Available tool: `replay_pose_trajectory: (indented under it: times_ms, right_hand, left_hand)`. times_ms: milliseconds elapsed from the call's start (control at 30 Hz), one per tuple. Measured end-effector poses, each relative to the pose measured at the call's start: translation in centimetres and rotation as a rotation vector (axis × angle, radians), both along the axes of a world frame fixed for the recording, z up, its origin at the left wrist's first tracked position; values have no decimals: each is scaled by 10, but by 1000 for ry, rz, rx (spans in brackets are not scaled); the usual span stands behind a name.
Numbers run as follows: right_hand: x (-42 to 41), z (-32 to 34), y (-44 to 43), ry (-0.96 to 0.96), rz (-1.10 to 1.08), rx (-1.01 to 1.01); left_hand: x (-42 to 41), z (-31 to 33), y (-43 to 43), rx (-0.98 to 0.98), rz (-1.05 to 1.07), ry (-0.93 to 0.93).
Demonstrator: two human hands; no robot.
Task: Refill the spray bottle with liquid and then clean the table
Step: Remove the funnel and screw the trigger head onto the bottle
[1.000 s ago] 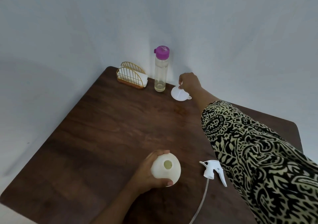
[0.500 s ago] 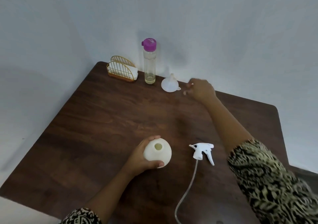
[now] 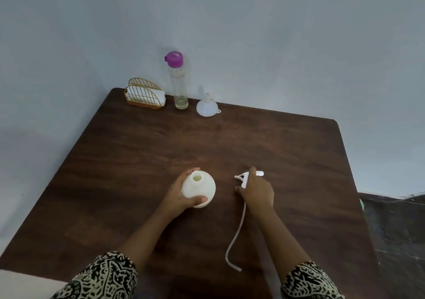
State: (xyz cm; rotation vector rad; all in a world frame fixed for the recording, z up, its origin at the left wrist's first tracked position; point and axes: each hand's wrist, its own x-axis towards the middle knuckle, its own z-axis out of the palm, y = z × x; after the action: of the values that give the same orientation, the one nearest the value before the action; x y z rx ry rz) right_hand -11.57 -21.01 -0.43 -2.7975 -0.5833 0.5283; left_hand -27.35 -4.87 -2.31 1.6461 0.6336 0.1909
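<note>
A round white spray bottle [image 3: 199,189] stands upright on the dark wooden table [image 3: 142,151], its neck uncapped and pale liquid showing inside. My left hand [image 3: 180,195] wraps around its left side. To its right lies the white spray head [image 3: 249,176] with a long thin tube [image 3: 234,236] trailing toward me. My right hand [image 3: 257,191] rests over the spray head, fingers curled on it. At the back stand a clear bottle with a purple cap [image 3: 178,80], a little yellowish liquid at its bottom, and a white funnel [image 3: 207,106] set mouth down.
A gold wire napkin holder [image 3: 145,96] with white napkins sits in the far left corner against the grey wall. The table's right edge borders a dark floor [image 3: 395,229].
My right hand let go of the funnel at the back, drew back across the table and came down on the spray head. The left hand has stayed on the bottle.
</note>
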Motion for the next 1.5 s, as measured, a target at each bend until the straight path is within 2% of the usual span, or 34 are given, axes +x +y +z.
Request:
replay_pose_trajectory:
  times_ms: [133, 200, 333, 400, 567, 767, 967, 1233, 1333, 1400, 1500]
  right_hand:
    - [10, 3, 2, 13, -55, 114]
    - [26, 13, -4, 140, -190, 286]
    - [51, 57, -18, 635, -588, 963]
    - [57, 84, -22, 766, -702, 1265]
    - [54, 126, -14, 833, -811, 1757]
    - [44, 138, 14, 847, -824, 2088]
    - [39, 127, 38, 848, -818, 2081]
    - [34, 105, 44, 683, -668, 1961]
    - [29, 107, 42, 607, -521, 1912]
    - [21, 112, 40, 569, -351, 1849]
    - [6, 120, 36, 561, -77, 1654]
  left_hand:
    - [0, -2, 1, -6, -9, 2]
    - [0, -3, 1, -7, -11, 4]
    - [-1, -3, 1, -12, -4, 3]
    - [-1, -3, 2, -16, -6, 7]
    - [-1, -4, 2, -1, -7, 12]
    - [0, -8, 5, 1, -32, 57]
    - [1, -10, 6, 11, -41, 105]
    - [0, -6, 4, 1, -28, 91]
    - [0, -5, 4, -1, -19, 85]
    - [0, -4, 3, 0, -19, 90]
    - [1, -3, 3, -4, -21, 89]
